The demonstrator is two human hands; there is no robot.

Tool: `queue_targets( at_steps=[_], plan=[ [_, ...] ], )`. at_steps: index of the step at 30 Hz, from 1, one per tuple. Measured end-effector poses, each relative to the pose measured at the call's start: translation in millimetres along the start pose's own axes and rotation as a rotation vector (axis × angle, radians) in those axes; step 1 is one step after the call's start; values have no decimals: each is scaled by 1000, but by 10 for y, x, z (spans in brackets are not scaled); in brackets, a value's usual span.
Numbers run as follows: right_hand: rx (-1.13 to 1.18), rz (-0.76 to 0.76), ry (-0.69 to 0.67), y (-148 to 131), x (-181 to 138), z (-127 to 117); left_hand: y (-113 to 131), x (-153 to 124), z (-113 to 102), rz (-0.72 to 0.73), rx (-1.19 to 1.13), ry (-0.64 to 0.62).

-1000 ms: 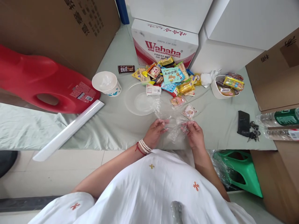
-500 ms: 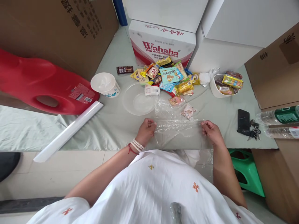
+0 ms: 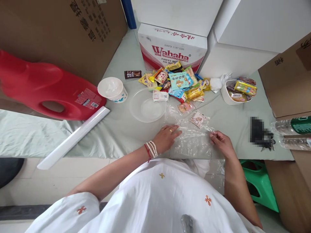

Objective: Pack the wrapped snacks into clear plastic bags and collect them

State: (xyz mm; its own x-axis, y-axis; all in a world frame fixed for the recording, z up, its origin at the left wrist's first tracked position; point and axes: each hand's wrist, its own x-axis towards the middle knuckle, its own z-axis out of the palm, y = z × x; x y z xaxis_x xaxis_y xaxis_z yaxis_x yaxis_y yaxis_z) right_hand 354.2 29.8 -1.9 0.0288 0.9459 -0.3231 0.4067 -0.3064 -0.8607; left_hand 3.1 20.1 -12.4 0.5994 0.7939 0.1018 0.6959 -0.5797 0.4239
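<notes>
A sheet of clear plastic film [image 3: 191, 140] lies spread on the pale green cloth near the front edge. My left hand [image 3: 166, 138] rests flat on the film's left side, fingers stretched out, a ring on one finger and bead bracelets at the wrist. My right hand [image 3: 222, 143] pinches the film's right edge between curled fingers. Just beyond the film lie two small snack packets [image 3: 198, 119] and a clear plastic plate [image 3: 147, 109]. Behind them is a pile of colourful snack packets [image 3: 178, 81].
A red plastic jug [image 3: 46, 87] lies at the left, with a white paper bowl [image 3: 111, 89] and a white roll [image 3: 73, 137] beside it. A white bowl of snacks [image 3: 236, 92] sits right. Cardboard boxes, a Wahaha carton [image 3: 172, 48], water bottles [image 3: 291, 126] and a green stool [image 3: 261, 181] surround the table.
The film was bunched between both hands, then pulled taut in the air. Now it lies flat on the cloth, my left hand opened onto it and my right still pinches its edge.
</notes>
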Motion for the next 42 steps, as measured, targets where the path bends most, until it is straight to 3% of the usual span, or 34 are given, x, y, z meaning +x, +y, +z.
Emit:
queue_targets(
  at_steps=[2,5,8,10,13,17,20,23,27,31,35,38,42],
  plan=[
    [-47,61,42,36,-29,-93,-65,-143,115,-55,16,-65],
    [-186,80,213,5,-8,-240,-89,-385,190,-98,28,-42],
    [-346,-71,443,-300,182,-256,-82,-487,208,-109,18,5],
    [-434,-239,451,-667,425,-113,-86,-483,218,-98,9,19],
    [-573,-562,273,-1314,931,349,-104,-458,237,-81,13,25],
    [-855,-868,-19,-1991,1667,1213,-115,-460,244,-71,14,33],
    [-1090,-1020,-202,-2244,2074,1799,-111,-470,230,-71,-7,39],
    [-1251,-1008,-265,-2305,2267,2137,-107,-477,209,-74,-38,50],
    [-1299,-955,-232,-2173,2197,2101,-111,-486,187,-67,-65,55],
    [-1144,-1042,-279,-2041,2025,1699,-120,-491,189,-56,-75,60],
    [-945,-957,-154,-2246,2189,1397,-127,-485,211,-51,-76,63],
    [-965,-955,-134,-2564,2497,1550,-125,-480,216,-54,-72,66],
    [-1168,-967,-270,-2854,2763,2182,-118,-481,201,-59,-69,62]
  ],
)
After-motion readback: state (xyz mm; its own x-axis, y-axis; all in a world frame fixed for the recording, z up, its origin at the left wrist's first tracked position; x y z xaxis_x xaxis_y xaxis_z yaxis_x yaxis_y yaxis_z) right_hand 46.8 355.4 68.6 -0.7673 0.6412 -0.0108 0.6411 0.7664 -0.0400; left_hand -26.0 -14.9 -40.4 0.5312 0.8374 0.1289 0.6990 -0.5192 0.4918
